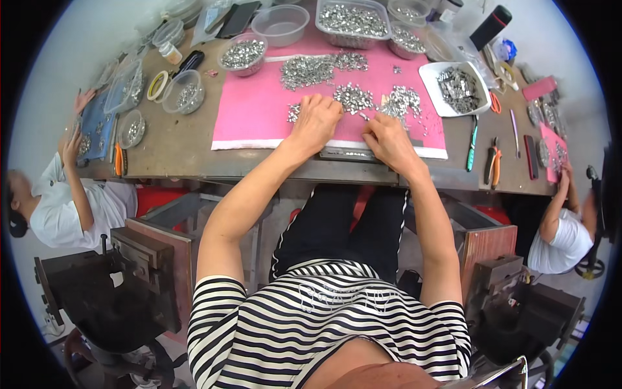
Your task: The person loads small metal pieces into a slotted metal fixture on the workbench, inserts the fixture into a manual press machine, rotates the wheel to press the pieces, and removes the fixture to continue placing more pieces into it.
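My left hand (317, 121) rests on a pink cloth (249, 110), beside a pile of small silver metal pieces (353, 97). Its fingers are curled together, and what they hold, if anything, is hidden. To its right, my right hand (391, 141) is closed with thumb and forefinger drawn in near the cloth's front edge. Whatever it pinches is too small to name. Another heap of metal pieces (403, 100) spreads just beyond my right hand, with loose bits scattered around it. A narrow dark metal tray (346, 155) sits at the table's edge, between and below my hands.
Clear tubs of metal pieces (243, 53) and a white dish (429, 78) surround the cloth. To the right lie a green-handled tool (473, 144), orange-handled pliers (494, 163) and red scissors (495, 102). People work at the far left (78, 201) and far right (560, 240).
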### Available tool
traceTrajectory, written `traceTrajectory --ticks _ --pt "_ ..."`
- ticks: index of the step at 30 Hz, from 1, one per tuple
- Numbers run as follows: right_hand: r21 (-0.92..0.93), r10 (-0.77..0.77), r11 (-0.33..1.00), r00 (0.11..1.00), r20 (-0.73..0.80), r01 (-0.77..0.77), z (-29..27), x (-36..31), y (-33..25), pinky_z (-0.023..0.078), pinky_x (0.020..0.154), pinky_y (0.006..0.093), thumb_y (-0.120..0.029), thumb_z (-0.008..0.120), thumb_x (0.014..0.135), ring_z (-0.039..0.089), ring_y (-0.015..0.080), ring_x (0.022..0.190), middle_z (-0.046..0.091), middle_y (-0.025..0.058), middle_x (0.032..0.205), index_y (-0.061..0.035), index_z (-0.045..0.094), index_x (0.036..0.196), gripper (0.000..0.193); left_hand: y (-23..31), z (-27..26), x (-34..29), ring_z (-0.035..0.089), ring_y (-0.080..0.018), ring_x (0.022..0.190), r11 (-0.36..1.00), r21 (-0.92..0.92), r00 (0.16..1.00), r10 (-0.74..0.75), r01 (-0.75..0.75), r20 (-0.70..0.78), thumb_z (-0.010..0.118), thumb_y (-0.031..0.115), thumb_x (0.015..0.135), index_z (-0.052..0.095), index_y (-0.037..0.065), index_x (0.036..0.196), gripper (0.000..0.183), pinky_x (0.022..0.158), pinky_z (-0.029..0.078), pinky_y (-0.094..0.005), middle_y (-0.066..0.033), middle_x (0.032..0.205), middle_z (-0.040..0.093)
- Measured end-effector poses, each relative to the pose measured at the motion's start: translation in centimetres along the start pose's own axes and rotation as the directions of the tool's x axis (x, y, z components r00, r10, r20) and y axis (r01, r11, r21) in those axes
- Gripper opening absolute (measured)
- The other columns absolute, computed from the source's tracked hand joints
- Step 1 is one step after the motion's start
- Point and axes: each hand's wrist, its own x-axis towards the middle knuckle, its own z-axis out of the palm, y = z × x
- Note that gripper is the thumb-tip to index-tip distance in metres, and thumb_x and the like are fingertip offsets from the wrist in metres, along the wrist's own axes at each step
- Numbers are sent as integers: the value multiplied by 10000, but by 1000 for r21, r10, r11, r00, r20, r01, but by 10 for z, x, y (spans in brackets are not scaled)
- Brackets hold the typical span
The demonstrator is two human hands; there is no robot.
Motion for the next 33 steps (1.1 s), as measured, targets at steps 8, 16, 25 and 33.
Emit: traceTrajectory --ticks 8,16,25,33 --pt "491 258 855 958 -123 -168 -9 -43 -28 518 797 315 -41 670 922 654 184 844 684 109 907 36 616 934 95 4 -2 -5 569 -285 906 999 -30 999 -30 29 -16 690 118 893 674 65 919 61 864 393 -423 -85 879 629" --pt "365 159 929 951 -266 -53 5 -53 -34 459 827 393 27 682 856 621 310 896 646 116 922 -9 594 942 129 49 -14 -19 572 -319 787 869 -474 987 -162 143 1 630 41 901 610 27 911 27 750 434 -426 -115 820 631" --pt "192 49 981 949 -312 12 6 -54 -36 446 809 392 30 704 820 621 302 896 655 98 931 -28 620 953 167 79 -4 -34 560 -309 855 869 -488 990 -128 83 -60 652 36 889 618 31 932 56 772 417 -422 -99 891 595" --pt "639 465 749 825 -320 -175 15 -75 -17 500 768 276 -8 654 934 642 144 842 693 79 954 13 687 1034 108 82 -3 -34 561 -286 874 908 -413 993 -106 77 -48 663 51 893 631 34 945 63 805 421 -397 -90 910 594"
